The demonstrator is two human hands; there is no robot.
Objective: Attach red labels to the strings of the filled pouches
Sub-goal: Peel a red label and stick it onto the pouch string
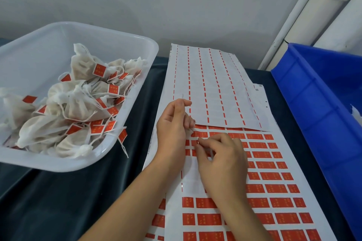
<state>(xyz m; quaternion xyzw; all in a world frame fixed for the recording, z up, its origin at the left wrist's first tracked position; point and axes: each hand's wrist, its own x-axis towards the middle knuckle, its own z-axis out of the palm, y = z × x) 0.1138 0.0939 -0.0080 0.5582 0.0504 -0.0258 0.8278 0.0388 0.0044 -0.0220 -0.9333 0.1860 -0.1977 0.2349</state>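
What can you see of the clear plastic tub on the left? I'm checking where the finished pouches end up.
The clear plastic tub is a translucent, whitish rectangular bin with rounded corners and a rolled rim. It sits on the dark cloth at the left, near the wall, apart from both hands. It holds a loose heap of white fabric pouches, most with red labels on their strings. A few strings and one label hang over its near right rim.
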